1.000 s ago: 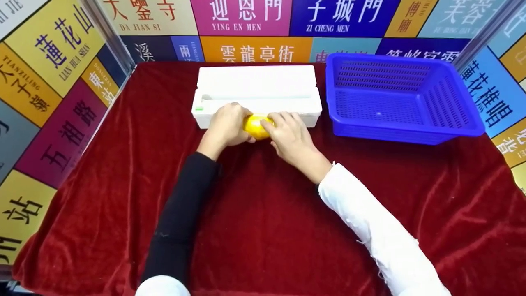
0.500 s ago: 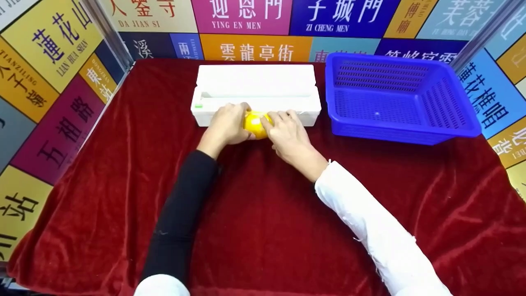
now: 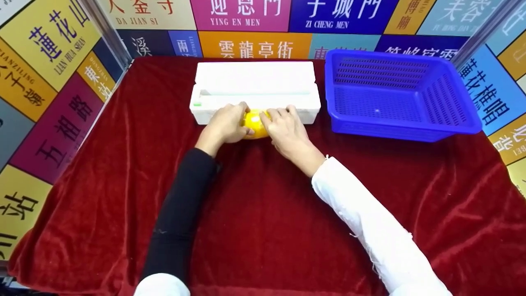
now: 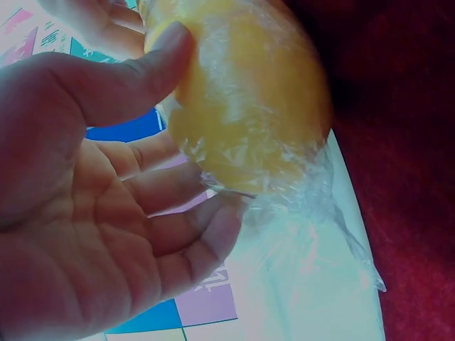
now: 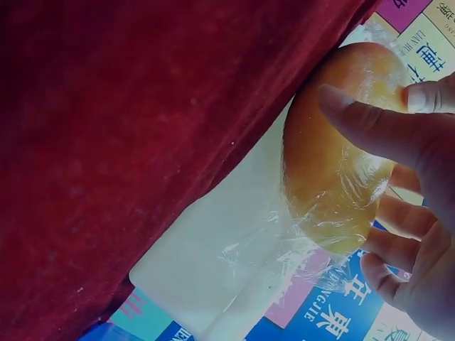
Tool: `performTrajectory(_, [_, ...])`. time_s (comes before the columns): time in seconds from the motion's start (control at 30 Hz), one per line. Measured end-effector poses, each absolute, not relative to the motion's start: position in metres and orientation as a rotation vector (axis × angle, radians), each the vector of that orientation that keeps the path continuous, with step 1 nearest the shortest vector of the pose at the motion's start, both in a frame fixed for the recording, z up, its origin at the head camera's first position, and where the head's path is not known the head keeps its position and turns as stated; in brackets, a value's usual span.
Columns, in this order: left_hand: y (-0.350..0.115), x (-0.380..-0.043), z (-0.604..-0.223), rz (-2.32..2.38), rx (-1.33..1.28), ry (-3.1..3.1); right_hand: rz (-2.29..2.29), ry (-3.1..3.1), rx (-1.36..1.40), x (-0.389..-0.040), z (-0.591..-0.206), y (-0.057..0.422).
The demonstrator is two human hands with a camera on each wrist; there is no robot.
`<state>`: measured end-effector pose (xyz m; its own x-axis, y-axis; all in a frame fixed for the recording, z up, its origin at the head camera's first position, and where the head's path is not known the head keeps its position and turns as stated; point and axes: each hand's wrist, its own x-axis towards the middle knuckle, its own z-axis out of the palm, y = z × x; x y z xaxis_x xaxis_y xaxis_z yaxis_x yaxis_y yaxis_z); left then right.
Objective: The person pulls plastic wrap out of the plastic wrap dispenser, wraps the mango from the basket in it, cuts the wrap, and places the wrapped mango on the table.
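Note:
A smooth, oval yellow fruit, its kind unclear, is held between both hands in front of the white cling film dispenser. Clear cling film covers the fruit, with loose crumpled film trailing from its ends in both wrist views. My left hand grips the left end, thumb on the near side and fingers curled behind. From the other end my right hand grips it, its thumb lying across the surface. Fingers partly hide both ends in the head view.
A blue plastic basket with slotted walls stands to the right of the dispenser. Red velvet cloth covers the table. Printed panels rise along the back and both sides.
Both hands keep their hold on the wrapped fruit, with only slight finger movement. The whole scene sits a little higher in the head view.

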<state>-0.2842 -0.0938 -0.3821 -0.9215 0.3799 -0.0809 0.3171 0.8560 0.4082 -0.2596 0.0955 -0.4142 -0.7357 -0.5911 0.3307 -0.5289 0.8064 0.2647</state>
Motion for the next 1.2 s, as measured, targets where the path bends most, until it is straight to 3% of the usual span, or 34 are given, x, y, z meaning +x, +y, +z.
performTrajectory(0.33, [-0.080, -0.276, -0.382, 0.391, 0.496, 2.962, -0.129, -2.579, 0.842, -0.272, -0.413, 0.098])
performTrajectory(0.63, [-0.055, -0.263, -0.387, -0.153, 0.406, 3.141, 0.133, -2.674, 0.866, -0.283, -0.410, 0.110])
performTrajectory(1.2, [-0.047, -0.266, -0.406, -0.324, 0.600, 3.377, 0.157, -2.978, 0.829, -0.290, -0.390, 0.111])
